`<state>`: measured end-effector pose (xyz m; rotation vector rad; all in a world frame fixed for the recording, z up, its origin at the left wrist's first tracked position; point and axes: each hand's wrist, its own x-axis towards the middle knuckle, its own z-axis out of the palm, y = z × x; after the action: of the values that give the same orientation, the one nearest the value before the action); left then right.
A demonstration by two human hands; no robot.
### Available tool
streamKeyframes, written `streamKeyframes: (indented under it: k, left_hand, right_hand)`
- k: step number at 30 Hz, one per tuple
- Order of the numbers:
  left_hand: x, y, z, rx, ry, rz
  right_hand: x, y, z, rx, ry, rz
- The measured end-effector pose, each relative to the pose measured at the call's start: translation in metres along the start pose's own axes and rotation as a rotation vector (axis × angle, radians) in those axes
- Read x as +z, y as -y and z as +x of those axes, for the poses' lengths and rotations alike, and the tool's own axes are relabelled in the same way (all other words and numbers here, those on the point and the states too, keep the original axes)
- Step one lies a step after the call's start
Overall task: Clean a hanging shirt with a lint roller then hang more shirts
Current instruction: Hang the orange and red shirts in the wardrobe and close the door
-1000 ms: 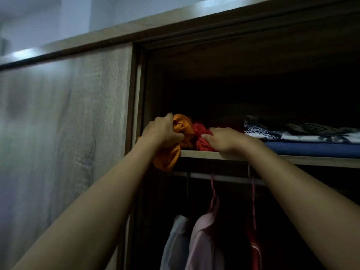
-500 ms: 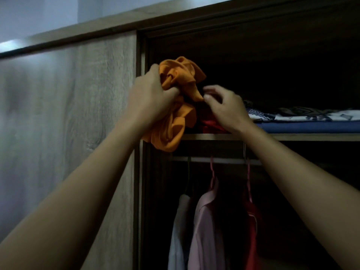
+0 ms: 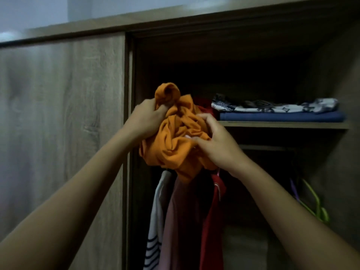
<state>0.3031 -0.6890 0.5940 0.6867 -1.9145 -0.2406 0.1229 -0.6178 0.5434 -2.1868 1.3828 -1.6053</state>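
Since a moment ago you have lifted the orange shirt (image 3: 176, 141) off the shelf (image 3: 282, 125) and drawn it toward you, and your right hand (image 3: 216, 141) has left the red garment (image 3: 204, 108) on the shelf to join in. Now the shirt hangs as a crumpled bundle in front of the wardrobe opening, clear of the shelf edge and above the hanging shirts (image 3: 181, 221). Your left hand (image 3: 148, 118) has its grip curled tight round a twisted knot at the top of the bundle; your right hand pinches the folds on the bundle's right side. From here the likely trouble is the knot itself: pulling both ways on twisted cloth could tighten it rather than open the shirt, and a loose tail could snag the hangers below and drag a shirt off the rail. Folded clothes, a patterned piece (image 3: 272, 107) on a blue one (image 3: 280, 116), lie further right on the shelf, well apart from your hands. Spare hangers (image 3: 313, 201) show at the lower right. To the left stands the wood-grain wardrobe door (image 3: 62, 123); the interior is dim.
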Motion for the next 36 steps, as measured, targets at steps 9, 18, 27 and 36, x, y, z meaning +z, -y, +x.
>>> streamKeyframes:
  k: [9, 18, 27, 36]
  left_hand:
    - [0.043, 0.001, -0.061, -0.271, -0.019, -0.251]
    - [0.047, 0.005, -0.088, -0.619, 0.021, -0.796]
    - [0.029, 0.015, -0.105, -0.519, 0.451, -0.342]
    - [0.011, 0.066, -0.126, -0.546, 0.593, -0.264]
  right_hand:
    - [-0.033, -0.063, -0.110, 0.363, -0.117, -0.066]
    - [-0.054, -0.075, -0.167, 0.589, -0.073, 0.023]
    - [-0.072, -0.076, -0.161, 0.704, -0.317, 0.496]
    - [-0.062, -0.086, -0.143, 0.691, -0.431, 0.239]
